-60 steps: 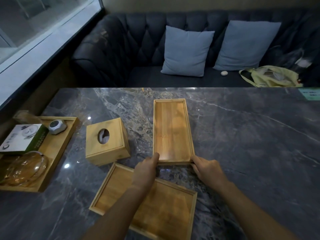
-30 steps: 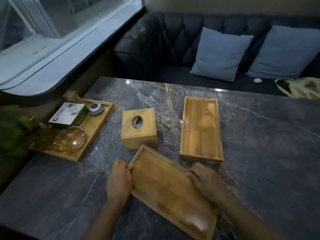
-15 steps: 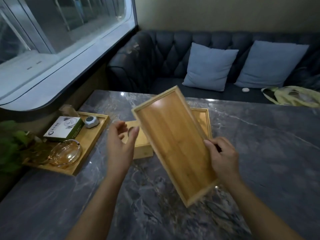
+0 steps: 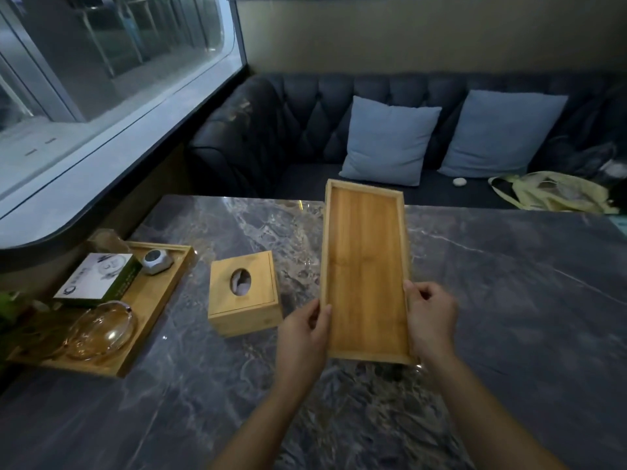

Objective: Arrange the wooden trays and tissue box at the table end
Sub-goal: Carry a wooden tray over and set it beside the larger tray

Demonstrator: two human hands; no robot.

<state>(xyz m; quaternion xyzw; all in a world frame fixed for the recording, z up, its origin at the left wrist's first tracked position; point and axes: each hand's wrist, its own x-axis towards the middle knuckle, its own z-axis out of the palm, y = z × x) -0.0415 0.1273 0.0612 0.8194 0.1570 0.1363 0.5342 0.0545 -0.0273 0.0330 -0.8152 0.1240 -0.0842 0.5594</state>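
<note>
Your two hands clamp one long wooden tray (image 4: 364,276), one on each long side near its close end: your left hand (image 4: 303,330) pinches the left rim with the thumb over the edge, and your right hand (image 4: 430,320) grips the right rim with fingers curled around it. The tray runs lengthwise away from you, its far end reaching past the far edge of the table (image 4: 509,300). Whether it rests on something or is held clear of the tabletop cannot be told, and no second loose tray shows from this angle; if one lies beneath, it is hidden. Just left of the tray, apart from it, stands one wooden tissue box (image 4: 243,293) with an oval opening on top and tissue showing inside. Further left, at the table's left end, lies one larger wooden tray (image 4: 159,293) holding four visible things: one white and green box (image 4: 96,278), one small grey round device (image 4: 156,261), one clear glass dish (image 4: 101,330) at its near end, and one clear glass item (image 4: 108,240) at its far corner. Beyond the table is one dark tufted sofa (image 4: 305,113) with two pale blue cushions, the left cushion (image 4: 388,140) and the right cushion (image 4: 500,134), one small white object (image 4: 459,181) on the seat and one yellow bag (image 4: 549,191) at the right.
</note>
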